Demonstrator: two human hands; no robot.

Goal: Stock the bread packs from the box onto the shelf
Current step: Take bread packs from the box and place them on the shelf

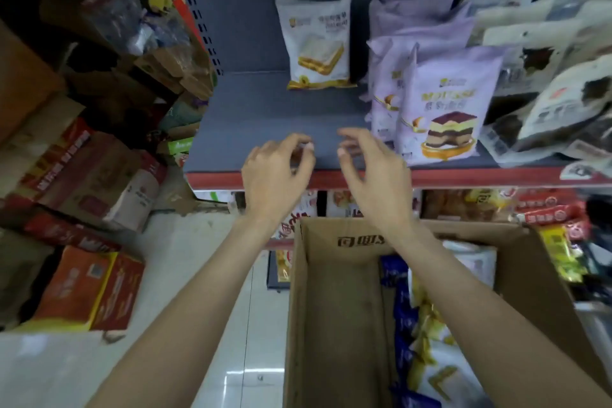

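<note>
Fingers (303, 146) on both hands hang loosely curled, holding nothing, above the shelf (265, 116) front edge. Remaining bread packs (430, 341) sit in the box (334, 308); I risk nudging the purple pack (440, 109) over.

You can just read "MOUSSE" in yellow caps on the front purple cake pack (442, 106). Dark logo print on the cardboard box (361, 239) inner wall is illegible. Txt on the white bread pack (317, 43) and red cartons (66, 172) is too blurred to read.
</note>
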